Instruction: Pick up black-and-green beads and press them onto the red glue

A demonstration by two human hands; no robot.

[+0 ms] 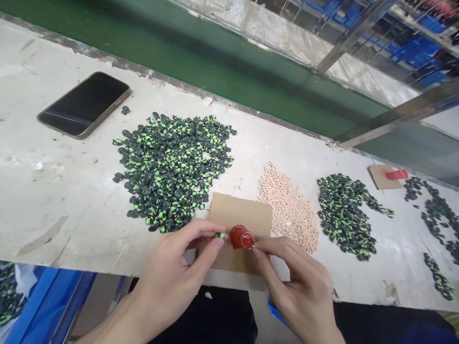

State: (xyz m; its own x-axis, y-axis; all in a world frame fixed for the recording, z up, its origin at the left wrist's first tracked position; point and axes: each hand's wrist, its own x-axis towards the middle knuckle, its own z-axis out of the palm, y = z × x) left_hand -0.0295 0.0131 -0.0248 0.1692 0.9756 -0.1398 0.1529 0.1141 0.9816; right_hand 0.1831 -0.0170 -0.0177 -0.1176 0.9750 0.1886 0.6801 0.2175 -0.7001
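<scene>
Between its thumb and forefinger, my left hand (182, 267) pinches a small black-and-green piece (220, 235). Its tip faces a short red cylinder (242, 237) with a round rim, standing on a square of brown cardboard (240, 210). My right hand (297, 282) has thumb and forefinger pressed together at the cylinder's right edge; what lies between those fingertips is too small to make out. A large pile of black-and-green pieces (175, 167) lies beyond my left hand. Small pale pink beads (287, 205) are heaped just past my right hand.
A phone (86, 102) lies at the left. Another pile of black-and-green pieces (344, 215) is to the right, with a second cardboard square (380, 177) bearing a red cylinder (397, 174). A green belt (215, 62) and metal posts (390, 117) run behind. A blue crate (46, 301) stands lower left.
</scene>
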